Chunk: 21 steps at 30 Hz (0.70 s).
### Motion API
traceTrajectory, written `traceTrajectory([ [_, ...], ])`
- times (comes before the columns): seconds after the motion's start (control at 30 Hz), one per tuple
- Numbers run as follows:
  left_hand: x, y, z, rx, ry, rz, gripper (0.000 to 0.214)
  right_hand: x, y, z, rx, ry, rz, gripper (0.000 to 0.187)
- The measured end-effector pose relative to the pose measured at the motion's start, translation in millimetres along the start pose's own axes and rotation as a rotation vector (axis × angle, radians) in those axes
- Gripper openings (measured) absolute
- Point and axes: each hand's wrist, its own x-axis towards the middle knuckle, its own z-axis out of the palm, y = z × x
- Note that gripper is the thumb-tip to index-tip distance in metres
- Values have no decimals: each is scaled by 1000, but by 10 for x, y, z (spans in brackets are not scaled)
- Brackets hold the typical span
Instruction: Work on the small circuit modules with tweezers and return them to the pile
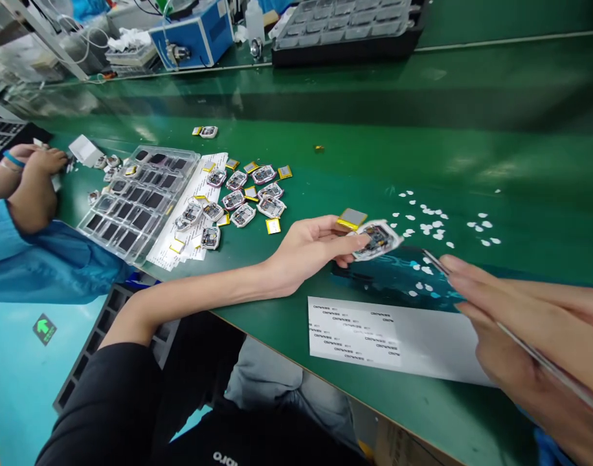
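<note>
My left hand [312, 249] holds a small white-framed electronic unit [377, 239] with an exposed circuit board, just above the green table. A flat silver battery with yellow edges [352, 219] hangs off it by my thumb. My right hand [524, 336] grips thin metal tweezers [435, 262], their tip close to the right of the unit. A white label sheet [393, 340] lies below both hands. Small white backing scraps [430, 223] are scattered beyond the unit.
A pile of several similar units with batteries [245, 197] lies at centre left beside a clear plastic tray [136, 200] and label strips. A co-worker in a blue sleeve [29, 259] works at the left. A dark tray [347, 29] and a blue box [194, 35] stand at the back.
</note>
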Motion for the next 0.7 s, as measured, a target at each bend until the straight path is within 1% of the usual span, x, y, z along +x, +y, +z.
traceTrajectory([
  [0.07, -8, -22, 14, -46, 36, -10, 28, 31, -74, 4, -3, -36, -123, 56],
  [0.1, -21, -26, 26, -53, 42, -15, 29, 39, -110, 8, -11, -56, -146, 59],
  [0.2, -73, -19, 73, -56, 47, -34, 32, 66, -214, 34, -41, -90, -135, 64],
  [0.37, -112, 7, 108, 5, 51, -43, 34, 116, -315, 93, -60, -38, -128, 62],
  [0.53, -109, 0, 89, 23, 22, -26, 38, 106, -266, 121, -49, -5, -148, 61],
  [0.7, -111, -6, 84, 44, 12, -11, 46, 99, -113, 194, 70, 27, -207, 49],
])
